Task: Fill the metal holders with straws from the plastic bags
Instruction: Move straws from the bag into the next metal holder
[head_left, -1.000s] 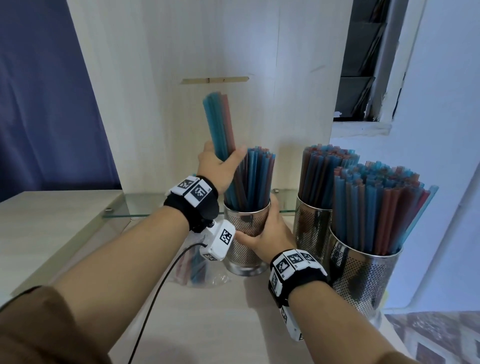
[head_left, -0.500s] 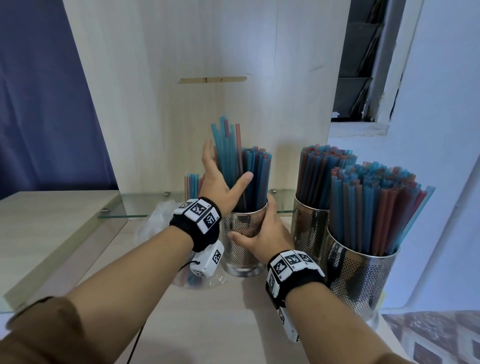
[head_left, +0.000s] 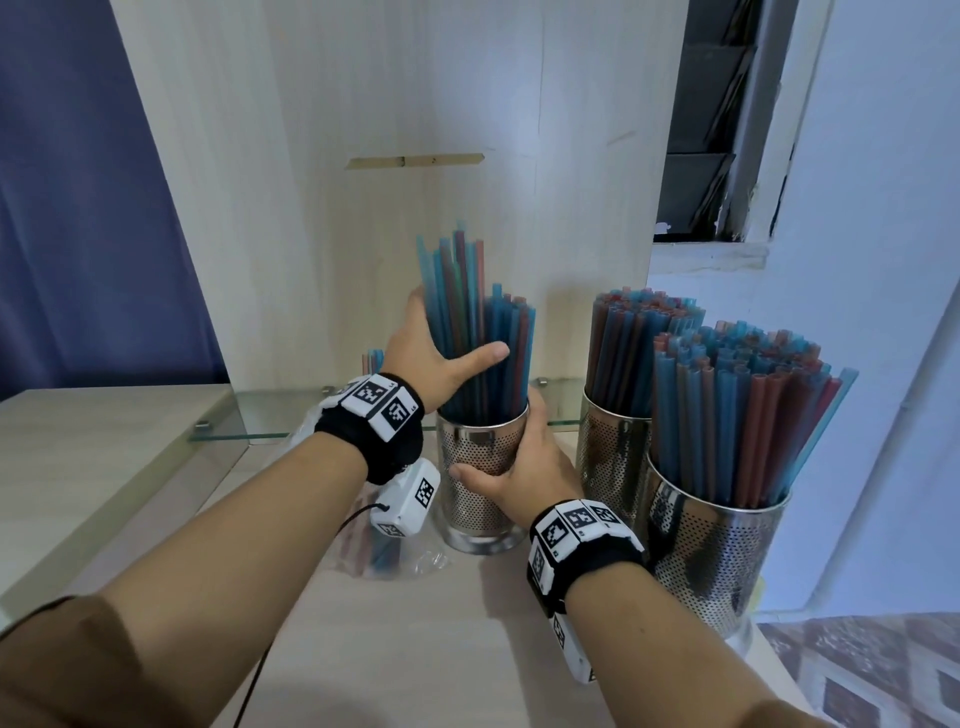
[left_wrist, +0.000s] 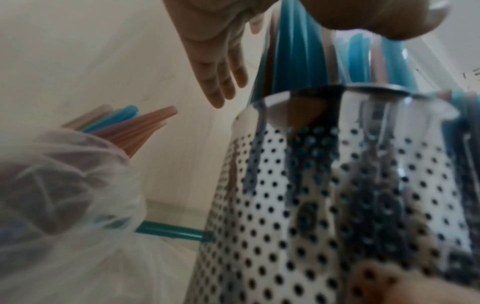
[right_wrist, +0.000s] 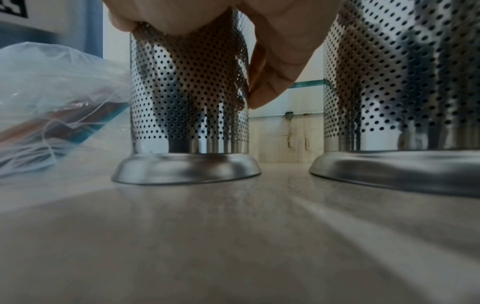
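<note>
A perforated metal holder stands on the wooden top, partly filled with blue and red straws. A taller bundle of straws stands in its left side, sticking up above the others. My left hand lies against this bundle with straight fingers behind it and the thumb across its front. My right hand grips the holder's wall from the right. A clear plastic bag with more straws lies left of the holder, under my left wrist.
Two full metal holders stand close to the right, the nearer one by the table's right edge. A wooden back panel and a low glass shelf stand behind. The second holder's base is near my right wrist.
My left hand has lowered the raised bundle of straws into the holder and opened from its grip. My right hand has kept its hold on the holder.
</note>
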